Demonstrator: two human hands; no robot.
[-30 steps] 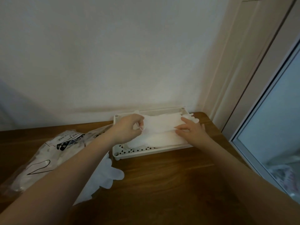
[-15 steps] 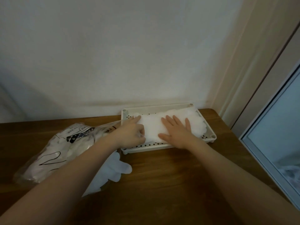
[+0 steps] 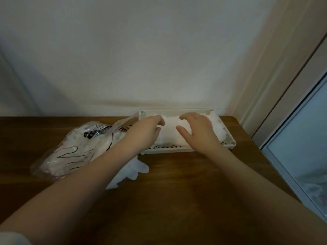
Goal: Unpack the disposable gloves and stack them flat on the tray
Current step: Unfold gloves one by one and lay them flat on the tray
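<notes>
Here both hands are working over the white perforated tray [image 3: 230, 138], which is standing on the wooden surface [image 3: 177, 191] close against the wall. The stack of white disposable gloves [image 3: 169, 133] is lying inside the tray, filling most of it, with its wavy edge reaching toward the right end. The left hand [image 3: 146, 133] is resting on the left end of the stack; its fingers are curling and seem to be pinching the edge of the top glove, though the grip is partly hidden. The right hand [image 3: 198, 133] is lying over the middle of the stack with fingers bent loosely and the thumb spread, touching the gloves and not clamping them. The two hands are near each other but not touching. To the left of the tray a clear plastic package [image 3: 74, 151] with more gloves is lying on the surface. A loose glove [image 3: 131, 172] is lying just in front of the tray, partly under the left forearm.
</notes>
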